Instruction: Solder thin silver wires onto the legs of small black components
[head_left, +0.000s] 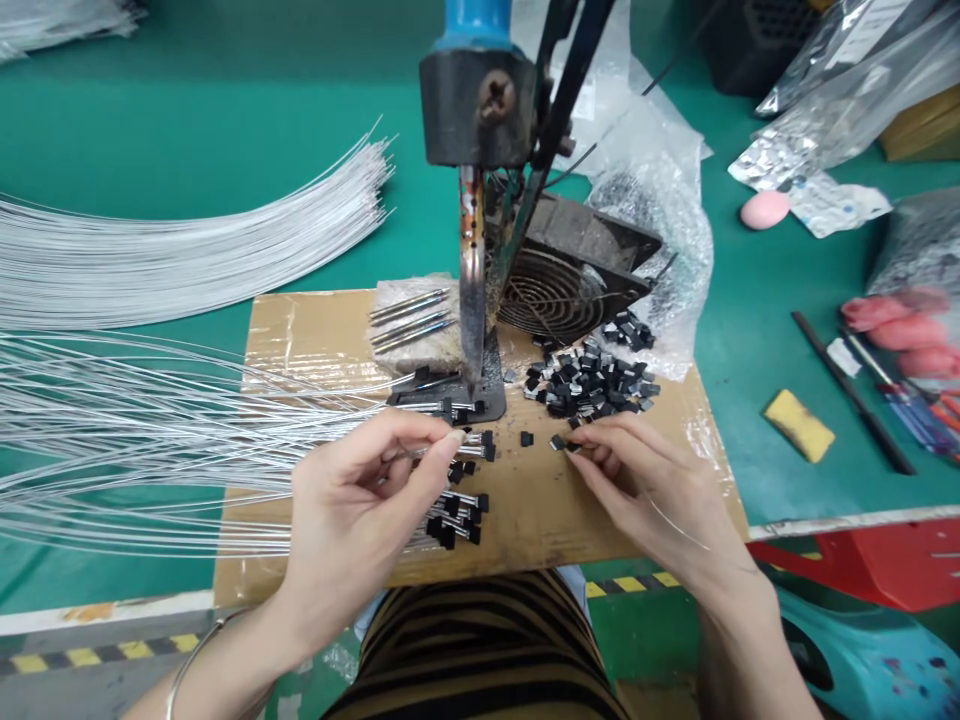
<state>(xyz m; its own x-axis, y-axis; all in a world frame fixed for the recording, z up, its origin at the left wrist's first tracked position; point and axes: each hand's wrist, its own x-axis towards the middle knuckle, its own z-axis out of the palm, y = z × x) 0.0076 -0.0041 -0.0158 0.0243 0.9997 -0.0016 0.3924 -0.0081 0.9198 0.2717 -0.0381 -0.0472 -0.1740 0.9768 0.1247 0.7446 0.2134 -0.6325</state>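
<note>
My left hand (367,500) is closed in a pinch on thin grey wires with a black connector (489,446) at their end. Other wires (150,420) run off to the left under and behind it, several ending in black connectors (454,520) on the cardboard sheet (540,540). To the right, my right hand (660,485) pinches a small black connector piece between thumb and fingers; the fingertips partly hide it. One loose connector (526,438) lies between the hands. Just beyond the right hand sits a pile of loose black connectors (589,380).
An upright tool with a metal shaft (472,260) points down at the sheet's middle. Behind it are a black fan (559,290) and bubble wrap (667,230). Metal tips (409,320) rest on a pad. A wire bundle (225,255) lies left, a yellow sponge (799,425) right.
</note>
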